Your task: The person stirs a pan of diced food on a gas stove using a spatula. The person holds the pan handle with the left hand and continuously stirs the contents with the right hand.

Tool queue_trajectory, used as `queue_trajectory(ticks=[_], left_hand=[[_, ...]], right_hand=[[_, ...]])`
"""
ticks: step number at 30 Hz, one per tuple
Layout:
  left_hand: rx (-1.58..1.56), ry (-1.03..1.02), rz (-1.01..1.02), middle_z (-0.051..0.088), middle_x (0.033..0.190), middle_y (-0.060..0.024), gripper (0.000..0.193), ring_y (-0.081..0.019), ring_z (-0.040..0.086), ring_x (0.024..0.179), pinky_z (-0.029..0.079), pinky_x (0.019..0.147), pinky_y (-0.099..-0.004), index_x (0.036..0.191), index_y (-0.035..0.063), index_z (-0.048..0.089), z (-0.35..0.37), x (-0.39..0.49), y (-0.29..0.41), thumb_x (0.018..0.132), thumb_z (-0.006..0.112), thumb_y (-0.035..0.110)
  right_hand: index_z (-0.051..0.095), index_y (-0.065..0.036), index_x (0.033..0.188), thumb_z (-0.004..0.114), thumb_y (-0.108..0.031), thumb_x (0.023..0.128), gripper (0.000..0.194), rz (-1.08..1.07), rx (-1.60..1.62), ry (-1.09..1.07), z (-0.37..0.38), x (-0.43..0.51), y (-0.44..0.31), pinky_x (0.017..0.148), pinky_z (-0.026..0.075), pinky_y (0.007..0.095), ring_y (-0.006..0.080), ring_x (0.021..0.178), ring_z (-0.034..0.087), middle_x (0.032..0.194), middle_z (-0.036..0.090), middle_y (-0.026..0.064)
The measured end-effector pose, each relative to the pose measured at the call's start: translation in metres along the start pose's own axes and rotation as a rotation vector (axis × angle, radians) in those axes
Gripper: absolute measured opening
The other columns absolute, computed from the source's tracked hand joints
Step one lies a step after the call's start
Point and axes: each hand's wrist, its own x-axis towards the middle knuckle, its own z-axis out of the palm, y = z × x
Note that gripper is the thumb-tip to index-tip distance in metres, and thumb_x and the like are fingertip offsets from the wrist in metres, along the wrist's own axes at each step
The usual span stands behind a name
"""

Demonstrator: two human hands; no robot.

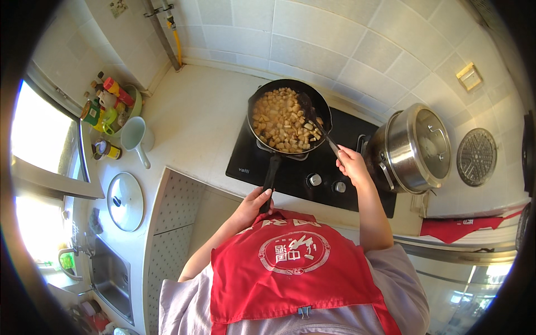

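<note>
My left hand (253,202) grips the black handle (272,176) of a dark frying pan (320,98), which sits on the left burner of a black gas hob (268,169). Small pale-brown cubes of food (280,117) cover most of the pan's bottom. In my right hand (352,164) is the handle of a dark spatula (324,130). Its blade rests in the pan at the right side, among the cubes, partly hidden by them. What the cubes are made of I cannot tell.
A steel pot (402,150) with a glass lid stands on the hob's right side. Further left are a pale green dipper (136,133), bottles in a green basin (135,104), a glass lid (125,202) and a steel sink (111,272). Two control knobs (314,179) face me.
</note>
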Motion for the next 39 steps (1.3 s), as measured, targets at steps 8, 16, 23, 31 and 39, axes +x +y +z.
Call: queue_trajectory(ticks=[8, 16, 23, 31, 39], left_hand=[[0.008, 0.015, -0.006, 0.059, 0.079, -0.0056, 0.035, -0.0138, 0.056, 0.069, 0.047, 0.068, -0.0259, 0.116, 0.0025, 0.050, 0.002, -0.003, 0.002, 0.101, 0.051, 0.034], [-0.027, 0.010, -0.006, 0.059, 0.079, -0.0052, 0.034, -0.0133, 0.056, 0.069, 0.046, 0.067, -0.0256, 0.115, 0.0038, 0.051, 0.002, -0.001, 0.001, 0.100, 0.053, 0.034], [-0.017, 0.005, 0.006, 0.059, 0.079, -0.0048, 0.032, -0.0130, 0.056, 0.069, 0.046, 0.068, -0.0254, 0.110, 0.0040, 0.051, 0.002, -0.001, 0.002, 0.100, 0.053, 0.035], [-0.016, -0.010, 0.017, 0.058, 0.080, -0.0050, 0.033, -0.0134, 0.056, 0.071, 0.047, 0.070, -0.0263, 0.110, 0.0032, 0.050, 0.001, -0.001, -0.001, 0.101, 0.052, 0.034], [-0.027, 0.010, 0.001, 0.059, 0.080, -0.0049, 0.034, -0.0132, 0.056, 0.071, 0.047, 0.069, -0.0259, 0.113, 0.0027, 0.051, 0.002, -0.002, 0.000, 0.100, 0.053, 0.034]], right_hand=[[0.059, -0.005, 0.130, 0.057, -0.019, 0.097, 0.036, -0.331, -0.445, 0.035, 0.002, -0.038, -0.017, 0.061, 0.046, 0.0261, 0.0094, 0.063, 0.054, 0.071, 0.060, 0.0033], [0.065, -0.011, 0.120, 0.060, -0.024, 0.092, 0.031, -0.619, -0.942, 0.355, -0.007, 0.011, -0.043, 0.072, 0.051, 0.0424, 0.0363, 0.080, 0.065, 0.085, 0.066, 0.0203], [0.067, -0.012, 0.117, 0.063, -0.025, 0.089, 0.031, -0.605, -0.960, 0.187, 0.012, 0.023, -0.059, 0.076, 0.052, 0.0440, 0.0382, 0.087, 0.065, 0.090, 0.067, 0.0208], [0.070, -0.013, 0.113, 0.065, -0.022, 0.088, 0.027, -0.663, -1.095, 0.052, -0.012, -0.061, -0.094, 0.070, 0.050, 0.0413, 0.0322, 0.078, 0.063, 0.081, 0.063, 0.0140], [0.069, -0.012, 0.114, 0.061, -0.027, 0.089, 0.030, -0.585, -1.025, 0.199, -0.003, -0.005, -0.114, 0.076, 0.051, 0.0443, 0.0368, 0.090, 0.064, 0.093, 0.068, 0.0177]])
